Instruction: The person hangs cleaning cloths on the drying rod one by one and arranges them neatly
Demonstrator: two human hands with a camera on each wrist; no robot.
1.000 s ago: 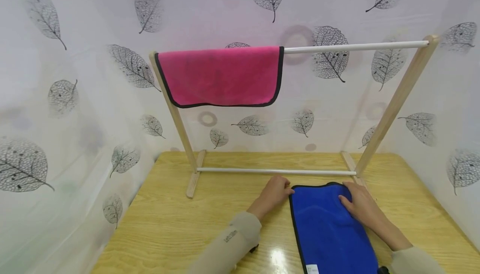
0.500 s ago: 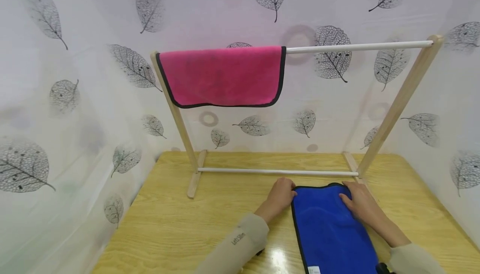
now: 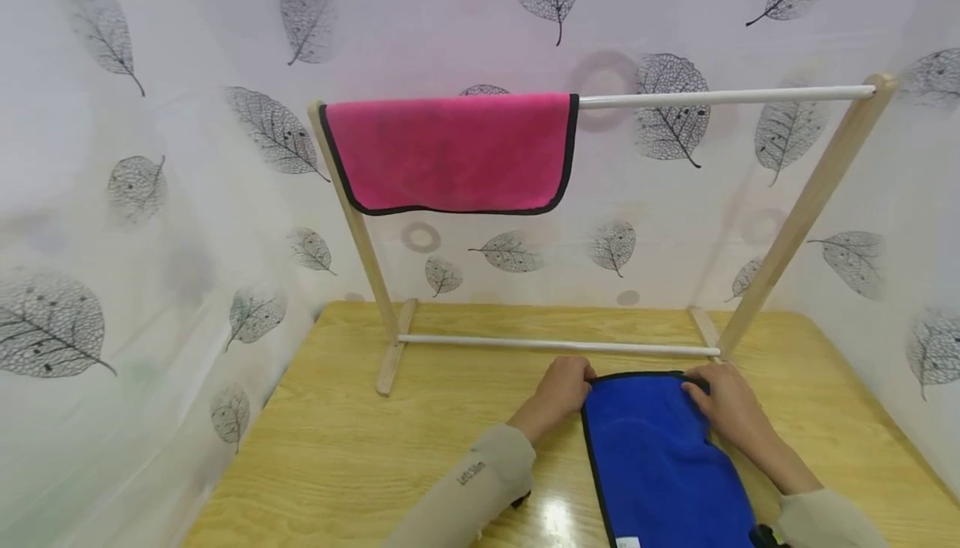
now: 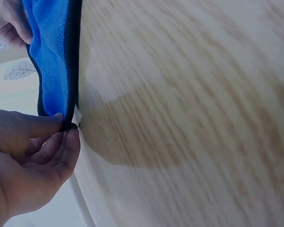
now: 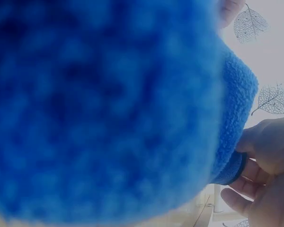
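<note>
A blue towel (image 3: 660,456) with black edging and a white label (image 3: 627,542) lies lengthwise on the table in the head view. My left hand (image 3: 561,388) pinches its far left corner; the left wrist view shows thumb and fingertips meeting on the black edge. At the far right corner, my right hand (image 3: 727,402) grips the towel, thumb on top. In the right wrist view the blue cloth (image 5: 99,104) fills most of the picture, close to the camera, and the right hand (image 5: 270,165) holds its edge.
Behind the towel stands a wooden rack with a white top bar (image 3: 720,97) and a lower bar (image 3: 555,344). A pink towel (image 3: 453,152) hangs over the top bar's left part. The wooden table (image 3: 352,448) meets a leaf-printed curtain (image 3: 187,156) at the back and sides.
My left hand has come slightly right onto the towel's corner and now pinches it. The right hand has gathered its corner, and the far edge is now straighter.
</note>
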